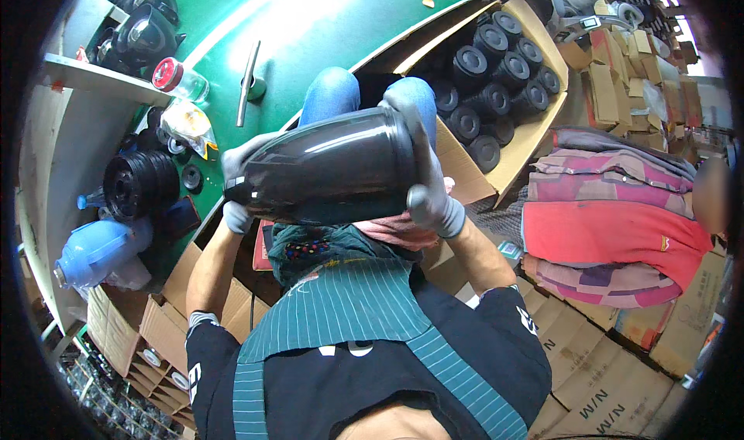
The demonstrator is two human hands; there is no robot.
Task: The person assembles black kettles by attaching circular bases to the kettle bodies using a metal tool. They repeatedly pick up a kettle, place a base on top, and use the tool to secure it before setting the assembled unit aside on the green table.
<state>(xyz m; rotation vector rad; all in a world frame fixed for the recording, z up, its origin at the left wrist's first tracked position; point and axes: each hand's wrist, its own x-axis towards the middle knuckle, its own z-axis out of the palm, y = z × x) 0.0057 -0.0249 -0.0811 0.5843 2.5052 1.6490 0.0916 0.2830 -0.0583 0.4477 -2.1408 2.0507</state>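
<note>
A large glossy black jug-like vessel (pixel 325 165) lies sideways between my two gloved hands, above my lap. Its narrower end points left, and a wide ringed rim is at its right end. My left hand (pixel 235 161) is wrapped round the narrow end, with some fingers hidden behind it. Against the wide rim, my right hand (pixel 431 178) grips with fingers on the far side and the thumb side nearer me. Both gloves are grey. Whether the vessel is hollow cannot be seen from here.
Ahead is a green tabletop (pixel 298 33) with a metal rod on a stand (pixel 249 84) and a red-lidded jar (pixel 180 80). An open carton (pixel 508 173) of black round-ended parts stands right of my knees. Another person in a red vest (pixel 612 235) is at the right. Black discs (pixel 139 184) are stacked left.
</note>
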